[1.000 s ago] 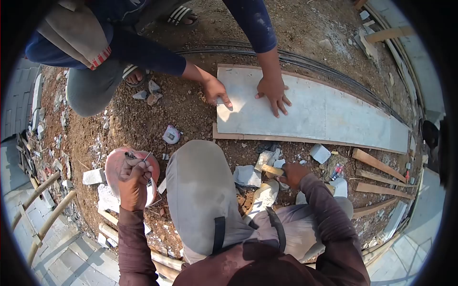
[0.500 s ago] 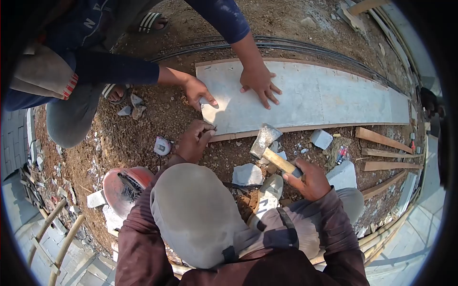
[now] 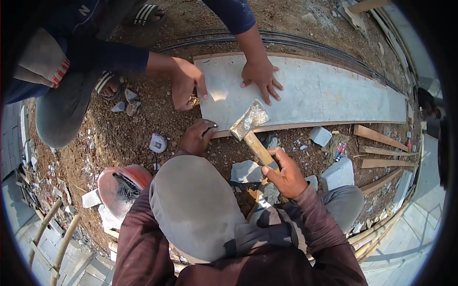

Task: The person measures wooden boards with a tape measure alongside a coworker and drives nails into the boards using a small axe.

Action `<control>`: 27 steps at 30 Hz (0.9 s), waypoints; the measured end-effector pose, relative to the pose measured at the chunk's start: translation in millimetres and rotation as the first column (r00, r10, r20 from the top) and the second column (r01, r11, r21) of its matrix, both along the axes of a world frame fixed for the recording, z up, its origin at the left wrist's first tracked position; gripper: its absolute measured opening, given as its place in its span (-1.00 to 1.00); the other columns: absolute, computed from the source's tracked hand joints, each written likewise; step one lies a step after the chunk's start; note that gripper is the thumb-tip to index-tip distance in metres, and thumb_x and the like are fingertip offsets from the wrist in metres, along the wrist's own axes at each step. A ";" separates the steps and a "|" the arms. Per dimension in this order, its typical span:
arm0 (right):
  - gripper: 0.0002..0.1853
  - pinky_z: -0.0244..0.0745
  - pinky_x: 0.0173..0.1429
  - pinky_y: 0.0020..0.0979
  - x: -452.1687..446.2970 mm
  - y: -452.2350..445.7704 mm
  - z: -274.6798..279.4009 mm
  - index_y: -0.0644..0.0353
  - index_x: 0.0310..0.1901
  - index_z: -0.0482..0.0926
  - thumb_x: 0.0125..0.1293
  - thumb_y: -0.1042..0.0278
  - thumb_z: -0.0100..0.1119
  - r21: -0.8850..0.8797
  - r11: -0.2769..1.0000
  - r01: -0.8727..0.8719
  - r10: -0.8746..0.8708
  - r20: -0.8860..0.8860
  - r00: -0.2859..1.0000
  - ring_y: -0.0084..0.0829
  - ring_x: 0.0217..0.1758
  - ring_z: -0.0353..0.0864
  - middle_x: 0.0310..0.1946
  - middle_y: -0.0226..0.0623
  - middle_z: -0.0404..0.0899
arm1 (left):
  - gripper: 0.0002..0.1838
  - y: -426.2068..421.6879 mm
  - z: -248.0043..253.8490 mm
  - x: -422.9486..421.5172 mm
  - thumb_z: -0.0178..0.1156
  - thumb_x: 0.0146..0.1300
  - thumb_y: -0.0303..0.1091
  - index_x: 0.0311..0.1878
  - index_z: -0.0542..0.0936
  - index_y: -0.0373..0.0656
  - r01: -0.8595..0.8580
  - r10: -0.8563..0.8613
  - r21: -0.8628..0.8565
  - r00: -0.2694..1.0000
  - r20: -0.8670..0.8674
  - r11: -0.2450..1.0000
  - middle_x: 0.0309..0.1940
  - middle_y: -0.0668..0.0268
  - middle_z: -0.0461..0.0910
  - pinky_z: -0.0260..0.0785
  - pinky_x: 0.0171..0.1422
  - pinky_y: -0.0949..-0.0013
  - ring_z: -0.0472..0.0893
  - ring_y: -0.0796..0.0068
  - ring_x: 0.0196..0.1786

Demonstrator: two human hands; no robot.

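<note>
A long grey board (image 3: 305, 95) with wooden edging lies on the soil. At its near left corner my left hand (image 3: 197, 137) pinches a small nail (image 3: 214, 126) against the edge. My right hand (image 3: 285, 175) is wrapped round the wooden handle of a hammer (image 3: 250, 119), whose head hangs over the board's near edge. A co-worker's spread hand (image 3: 262, 78) presses on the board, and the co-worker's other hand (image 3: 187, 83) is at the board's left end.
A red bowl (image 3: 107, 183) holding nails sits at the left, near a tape measure (image 3: 158, 143). White blocks (image 3: 338, 174) and wood strips (image 3: 380, 137) lie at the right. Dark rods (image 3: 286, 40) run behind the board.
My left hand has gone from above the bowl to the board's corner. The hammer has come up and leftward in my right hand. The co-worker's left-side hand has shifted on the board's end.
</note>
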State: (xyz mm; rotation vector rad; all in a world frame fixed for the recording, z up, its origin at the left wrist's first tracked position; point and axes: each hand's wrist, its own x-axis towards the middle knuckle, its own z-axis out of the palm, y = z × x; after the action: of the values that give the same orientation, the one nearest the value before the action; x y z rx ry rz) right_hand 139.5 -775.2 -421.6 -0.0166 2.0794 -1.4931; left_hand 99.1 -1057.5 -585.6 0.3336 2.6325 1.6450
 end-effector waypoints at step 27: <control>-0.36 0.53 -0.23 -0.17 16.2 -70.5 -31.4 -0.08 0.48 0.31 0.38 0.34 0.21 0.370 0.926 0.072 0.165 -0.568 0.806 -0.09 -0.29 0.59 -0.27 -0.21 0.47 | -0.87 -3.7 -13.4 0.6 0.32 0.16 -0.58 -0.21 0.66 -0.24 -0.015 0.021 0.076 0.996 -0.085 0.997 -0.19 0.17 0.57 0.50 -0.06 0.20 0.63 0.12 -0.15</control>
State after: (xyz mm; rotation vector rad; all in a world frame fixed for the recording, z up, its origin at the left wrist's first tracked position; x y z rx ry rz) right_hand 155.7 -845.7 -453.0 -0.4414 2.8170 -1.1120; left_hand 99.7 -1061.2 -599.0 0.3922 2.6458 1.7780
